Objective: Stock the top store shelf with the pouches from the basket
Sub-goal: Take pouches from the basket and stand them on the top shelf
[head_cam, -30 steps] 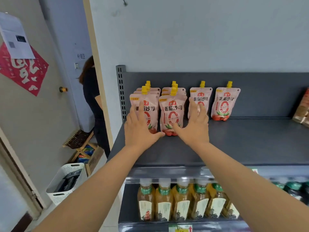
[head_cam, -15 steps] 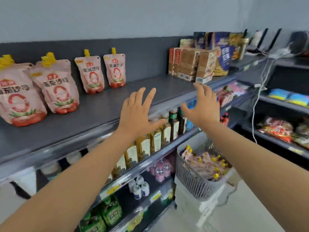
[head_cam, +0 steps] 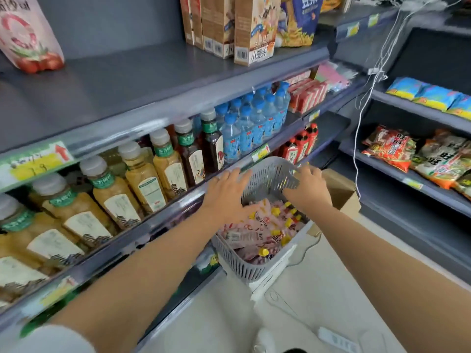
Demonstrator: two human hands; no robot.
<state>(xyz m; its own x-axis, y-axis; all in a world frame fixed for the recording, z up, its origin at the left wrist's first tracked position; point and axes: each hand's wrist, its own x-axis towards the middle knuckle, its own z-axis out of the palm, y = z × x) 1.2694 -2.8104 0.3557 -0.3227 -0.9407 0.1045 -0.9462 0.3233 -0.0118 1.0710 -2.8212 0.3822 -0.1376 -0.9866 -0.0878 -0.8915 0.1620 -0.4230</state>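
Pouches (head_cam: 265, 222) with yellow caps are seen piled in the grey basket (head_cam: 244, 268), which is placed low beside the shelves. The left hand (head_cam: 226, 197) is held over the basket's left rim, fingers straight, nothing grasped. The right hand (head_cam: 308, 189) is spread at the far rim, fingers relaxed and empty; contact with the rim cannot be told. A single pouch (head_cam: 28, 39) is stood at the left edge of the top shelf (head_cam: 132, 77), and boxes (head_cam: 252, 29) are lined up further right
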